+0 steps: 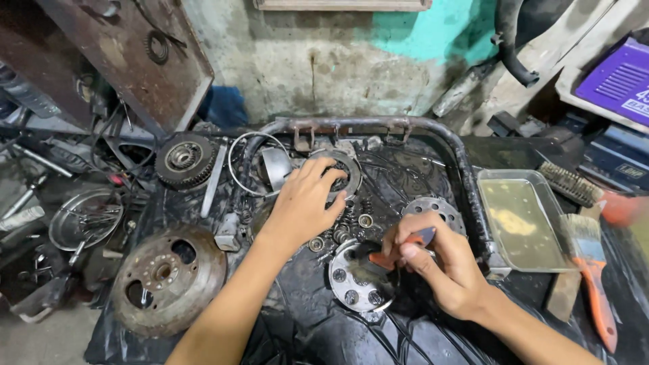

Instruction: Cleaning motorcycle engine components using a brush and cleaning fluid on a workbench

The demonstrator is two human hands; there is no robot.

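My right hand [443, 270] is closed around a brush [403, 248], orange handle pinched between thumb and fingers, its long axis slanting down-left so the bristles rest on the round plate [357, 280] with holes. That plate lies just left of this hand, touching the brush tip. My left hand [305, 203] reaches up and left of the plate, fingers spread and curled loosely over a ring [341, 172], resting on it rather than gripping. The right hand is the nearer to the plate. A tray [520, 220] of yellowish liquid sits well right of the plate.
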